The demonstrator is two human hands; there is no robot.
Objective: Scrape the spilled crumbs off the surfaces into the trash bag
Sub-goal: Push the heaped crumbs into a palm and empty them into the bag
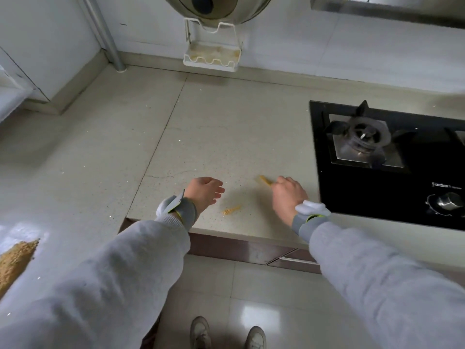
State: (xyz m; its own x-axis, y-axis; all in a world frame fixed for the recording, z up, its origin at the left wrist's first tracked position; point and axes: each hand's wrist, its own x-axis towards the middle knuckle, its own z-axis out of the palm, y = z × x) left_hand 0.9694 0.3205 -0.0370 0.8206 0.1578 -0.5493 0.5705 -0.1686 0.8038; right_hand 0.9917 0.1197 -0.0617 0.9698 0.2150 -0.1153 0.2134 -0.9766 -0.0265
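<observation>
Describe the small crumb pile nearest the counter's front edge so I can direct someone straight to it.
Start at the black gas hob and move left across the beige countertop toward its front edge. Between the left hand and the right hand lies a small tan crumb pile. Unlike the big heap far left, it is a tiny streak.

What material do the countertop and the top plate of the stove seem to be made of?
The countertop looks like polished stone or a quartz composite: beige, finely speckled, with glinting flecks, straight seams between slabs and a thin crack. The stove top looks like black tempered glass: smooth, glossy, with soft reflections and printed white lettering. Neither can be confirmed by look alone.
</observation>
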